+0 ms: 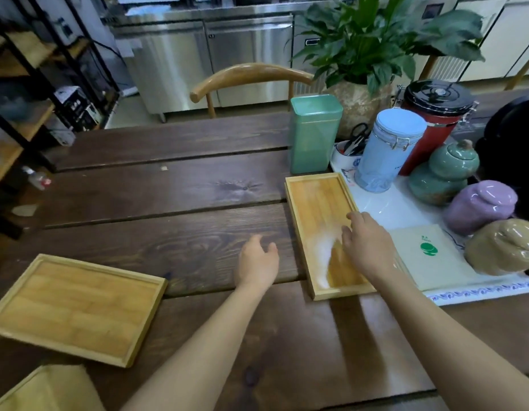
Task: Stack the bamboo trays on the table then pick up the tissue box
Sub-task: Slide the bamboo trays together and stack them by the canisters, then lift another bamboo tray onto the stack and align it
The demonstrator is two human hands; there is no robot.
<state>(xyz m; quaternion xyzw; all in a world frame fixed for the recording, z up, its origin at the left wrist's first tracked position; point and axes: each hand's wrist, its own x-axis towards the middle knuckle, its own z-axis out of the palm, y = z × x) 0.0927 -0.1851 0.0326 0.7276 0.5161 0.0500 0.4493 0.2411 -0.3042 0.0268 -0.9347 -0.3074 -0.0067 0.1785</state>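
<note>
Reaching over the narrow bamboo tray (319,221), the right hand (368,244) is hovering above its right rim with fingers spread, gripping nothing. That tray is lying with its long axis running away from the person, right of centre on the tabletop (168,188). The left hand (257,265) is hanging loose beside its left rim, also empty. A wider bamboo tray (76,307) is sitting well apart to the left. No tissue box is clearly showing.
</note>
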